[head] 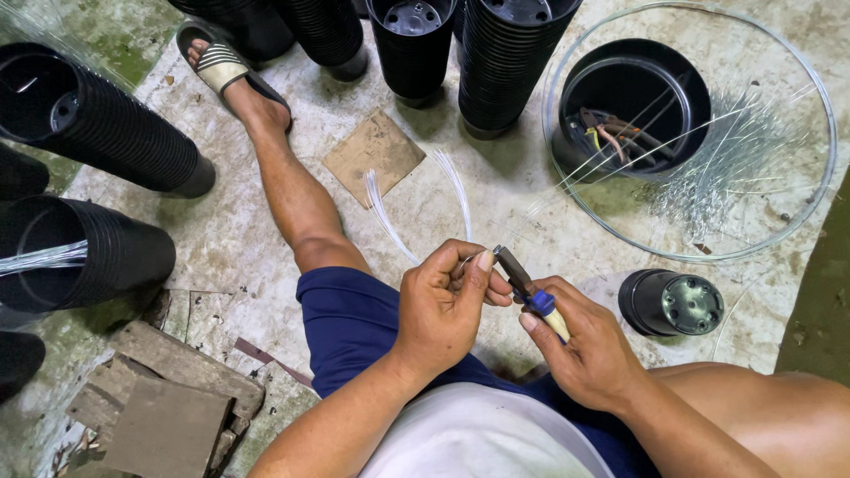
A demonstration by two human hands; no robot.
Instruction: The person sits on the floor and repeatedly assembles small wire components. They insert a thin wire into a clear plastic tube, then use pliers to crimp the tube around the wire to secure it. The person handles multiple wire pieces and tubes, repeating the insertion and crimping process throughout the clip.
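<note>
- Above the blue shorts (354,323), the left hand (443,305) is closed, pinching thin clear strands (416,208).
- Just right of it, the right hand (589,345) grips pliers (522,283), whose tip touches the strands.

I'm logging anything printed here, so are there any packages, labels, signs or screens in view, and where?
No packages, labels, signs or screens show.
Nearest thing: a plain brown cardboard square, flat on the concrete floor beyond the left hand, unmarked.
</note>
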